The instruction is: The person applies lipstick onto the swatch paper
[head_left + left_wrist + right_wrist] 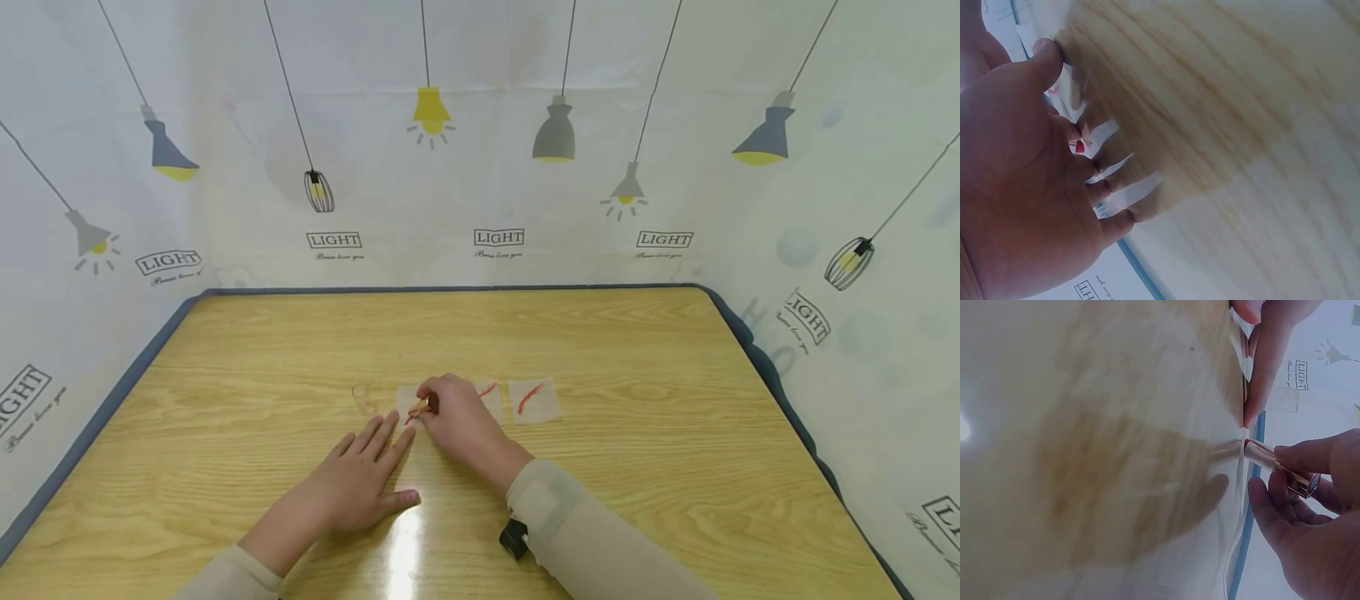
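Observation:
My right hand (467, 423) pinches a gold-coloured lipstick (1261, 456) between thumb and fingers. In the right wrist view its red end points down at the tabletop. Under it lies a small whitish paper square (403, 395), where a short red mark shows beside the lipstick. My left hand (358, 486) lies palm down with straight, spread fingers, its fingertips at the near edge of that square. To the right, a second paper square (495, 410) with a red stroke is partly hidden by my right hand. A third square (551, 407) beside it also bears a red stroke.
A small see-through object (362, 392), perhaps a clear cap, stands left of the paper squares. The wooden table (637, 500) has a dark blue border along its far and side edges. Pale sheets (495, 183) printed with lamps surround it.

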Tool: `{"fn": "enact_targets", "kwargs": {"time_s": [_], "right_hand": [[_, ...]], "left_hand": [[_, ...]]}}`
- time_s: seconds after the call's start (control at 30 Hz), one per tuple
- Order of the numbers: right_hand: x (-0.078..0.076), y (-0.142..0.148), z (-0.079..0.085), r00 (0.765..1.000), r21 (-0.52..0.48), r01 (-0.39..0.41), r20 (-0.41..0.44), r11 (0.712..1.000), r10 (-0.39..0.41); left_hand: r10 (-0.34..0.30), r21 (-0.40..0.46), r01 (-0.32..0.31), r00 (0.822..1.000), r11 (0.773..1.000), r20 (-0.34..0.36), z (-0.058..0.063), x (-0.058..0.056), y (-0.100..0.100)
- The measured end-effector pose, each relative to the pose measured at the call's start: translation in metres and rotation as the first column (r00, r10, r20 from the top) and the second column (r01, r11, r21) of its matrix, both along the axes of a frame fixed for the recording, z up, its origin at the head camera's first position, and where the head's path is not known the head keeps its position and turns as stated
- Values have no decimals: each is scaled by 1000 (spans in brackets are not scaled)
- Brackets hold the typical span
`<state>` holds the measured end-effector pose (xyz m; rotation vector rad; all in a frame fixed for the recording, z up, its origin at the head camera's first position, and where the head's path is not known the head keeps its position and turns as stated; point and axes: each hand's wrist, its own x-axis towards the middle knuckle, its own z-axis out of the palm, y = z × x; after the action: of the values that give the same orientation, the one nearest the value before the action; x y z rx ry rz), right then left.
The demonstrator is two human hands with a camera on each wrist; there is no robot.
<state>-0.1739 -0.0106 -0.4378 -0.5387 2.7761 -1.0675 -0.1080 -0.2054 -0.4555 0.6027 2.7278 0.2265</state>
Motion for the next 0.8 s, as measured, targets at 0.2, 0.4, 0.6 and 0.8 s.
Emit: {"fn": "enact_targets", "kwargs": {"time_s": [0.2, 0.4, 0.6, 0.8], "right_hand": [[-1, 4, 2, 999, 2, 37, -5, 999, -37], [-3, 7, 4, 996, -21, 90, -10, 996, -90], [-9, 11, 4, 990, -31, 138, -8, 990, -138], [-13, 15, 6, 985, -46, 169, 22, 985, -168]], "left_hand": [[-1, -8, 1, 1000, 1000, -2, 1, 1, 0], [-3, 16, 2, 1000, 1000, 30, 18, 5, 6], [1, 21, -3, 998, 1000, 57, 23, 6, 7], [-1, 19, 0, 1000, 1000, 25, 10, 3, 3]]}}
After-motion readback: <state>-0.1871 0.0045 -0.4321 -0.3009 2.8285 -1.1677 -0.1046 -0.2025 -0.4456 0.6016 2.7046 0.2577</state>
